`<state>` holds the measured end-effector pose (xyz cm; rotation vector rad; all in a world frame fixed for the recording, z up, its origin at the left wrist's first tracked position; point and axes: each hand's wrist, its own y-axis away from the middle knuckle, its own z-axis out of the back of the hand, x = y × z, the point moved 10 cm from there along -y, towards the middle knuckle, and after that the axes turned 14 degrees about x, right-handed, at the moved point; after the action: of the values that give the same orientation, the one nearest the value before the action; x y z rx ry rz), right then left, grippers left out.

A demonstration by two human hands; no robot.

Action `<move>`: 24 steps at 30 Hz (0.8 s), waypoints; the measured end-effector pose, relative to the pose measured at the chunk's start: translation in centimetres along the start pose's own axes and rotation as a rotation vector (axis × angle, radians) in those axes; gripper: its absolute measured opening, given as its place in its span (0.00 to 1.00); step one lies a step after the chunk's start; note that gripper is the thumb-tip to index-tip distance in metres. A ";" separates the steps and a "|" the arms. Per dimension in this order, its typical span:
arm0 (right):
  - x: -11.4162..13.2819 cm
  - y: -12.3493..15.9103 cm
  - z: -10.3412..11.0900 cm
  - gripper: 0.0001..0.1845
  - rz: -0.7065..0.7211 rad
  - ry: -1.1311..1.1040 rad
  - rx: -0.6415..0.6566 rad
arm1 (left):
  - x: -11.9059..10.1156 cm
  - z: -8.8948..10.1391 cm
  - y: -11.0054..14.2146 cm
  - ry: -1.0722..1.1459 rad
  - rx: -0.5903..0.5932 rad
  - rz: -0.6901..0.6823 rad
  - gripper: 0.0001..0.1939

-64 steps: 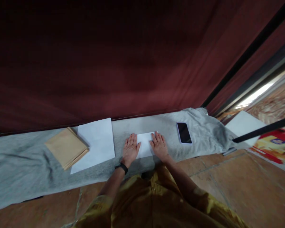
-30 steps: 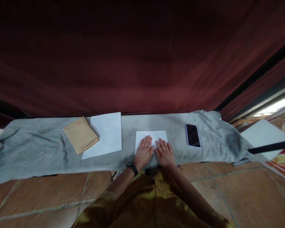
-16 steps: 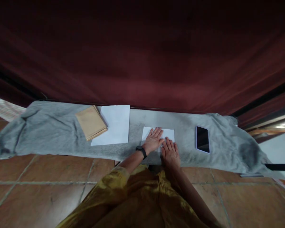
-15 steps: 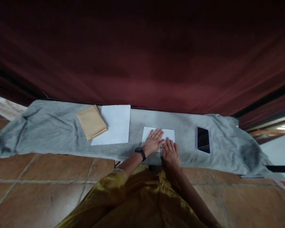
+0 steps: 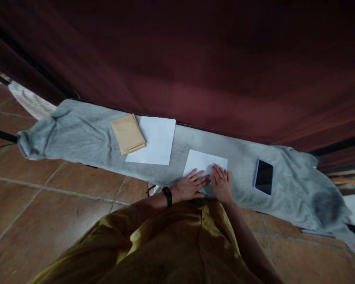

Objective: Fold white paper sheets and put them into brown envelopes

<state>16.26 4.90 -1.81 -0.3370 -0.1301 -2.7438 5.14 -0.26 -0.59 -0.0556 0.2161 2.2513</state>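
A small white sheet of paper [image 5: 202, 159] lies on the grey cloth in front of me, its lower part covered by my hands. My left hand [image 5: 191, 185], with a dark band on the wrist, rests flat near the paper's lower edge, fingers spread and pointing right. On the paper's right part lies my right hand [image 5: 221, 181], palm down with its fingers stretched away from me. Neither hand grips anything. Whether the paper is folded or a single layer I cannot tell.
Left of the paper lie larger white sheets [image 5: 159, 142], partly under a stack of brown paper envelopes [image 5: 128, 134]. A phone [image 5: 264, 177] lies to the right. Grey cloth [image 5: 79, 138] covers the narrow surface. Dark red fabric [image 5: 177, 79] hangs behind; tiled floor [image 5: 62, 213] shows in front.
My left hand has moved down to the paper's lower edge and turned to point right. My right hand has slid farther up onto the paper. The camera view has tilted.
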 end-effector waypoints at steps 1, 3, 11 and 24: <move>0.2 -0.6 0.0 0.27 0.034 0.002 0.018 | 0.0 -0.2 0.0 -0.003 -0.004 0.001 0.35; 0.8 -1.7 -0.1 0.27 0.095 0.022 0.052 | 0.0 -0.6 -0.1 -0.006 -0.011 0.000 0.35; 1.0 -3.7 -0.2 0.28 0.091 0.119 0.049 | -0.1 -1.0 -0.1 0.022 -0.031 -0.013 0.38; 0.1 0.1 -0.2 0.27 0.007 0.135 -0.032 | 3.0 1.3 -0.3 0.239 -0.111 0.189 0.29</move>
<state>16.18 4.73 -2.02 -0.1601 -0.0491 -2.7538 3.56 2.46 0.33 -0.3786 0.2311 2.4418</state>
